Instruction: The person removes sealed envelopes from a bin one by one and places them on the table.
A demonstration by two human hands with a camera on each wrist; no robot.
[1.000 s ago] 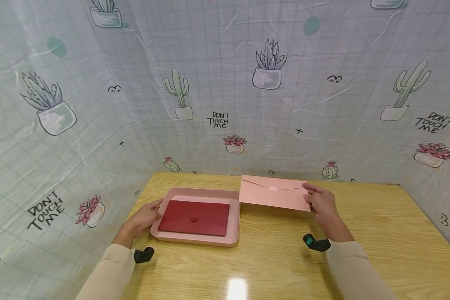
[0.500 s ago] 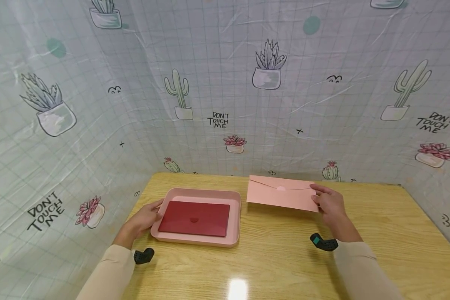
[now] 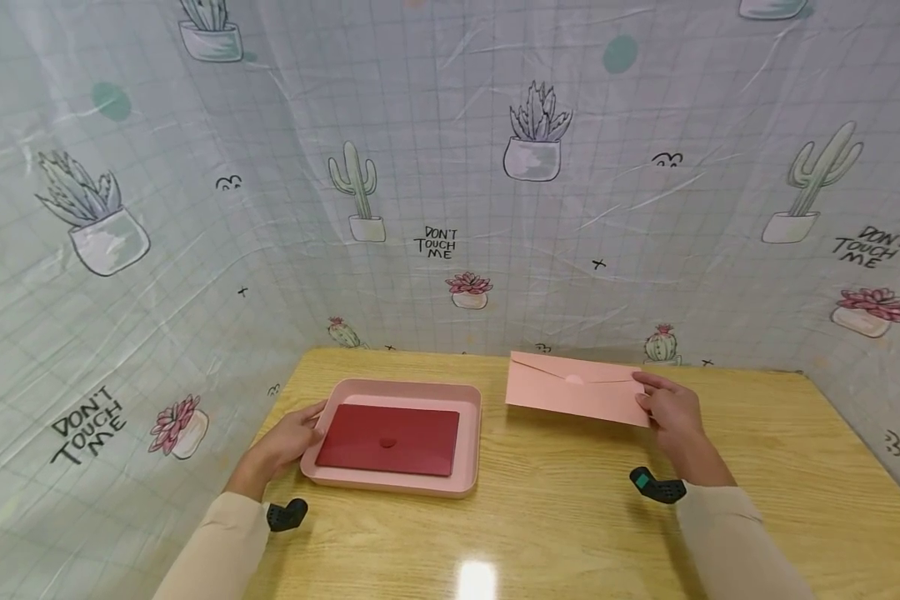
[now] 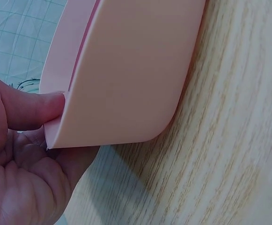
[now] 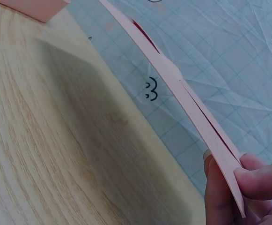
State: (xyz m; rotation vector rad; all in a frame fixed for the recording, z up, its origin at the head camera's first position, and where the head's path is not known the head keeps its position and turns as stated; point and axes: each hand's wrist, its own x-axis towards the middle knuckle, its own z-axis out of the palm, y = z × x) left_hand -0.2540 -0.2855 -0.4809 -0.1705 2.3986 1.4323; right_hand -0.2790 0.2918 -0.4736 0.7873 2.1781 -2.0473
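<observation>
My left hand (image 3: 288, 435) grips the left wall of a shallow pink tray (image 3: 470, 433), thumb over the rim and fingers outside, as the left wrist view shows. Inside the tray lies a dark red envelope (image 3: 390, 458) with a small rounded flap tab. To the right, my right hand (image 3: 673, 410) pinches the right end of a light pink envelope (image 3: 570, 400) between thumb and fingers. In the right wrist view that envelope (image 5: 196, 119) is seen almost edge-on, held above the table with its shadow below, its flap slightly gaping.
The wooden table (image 3: 390, 542) reaches back to a hanging sheet (image 3: 435, 150) printed with cactus pots, which also covers the left and right sides. Black wrist devices (image 3: 658, 486) sit at both cuffs.
My right hand has moved the pink envelope rightward, from the tray's right edge to a gap away from it. My left hand and the tray have stayed in place.
</observation>
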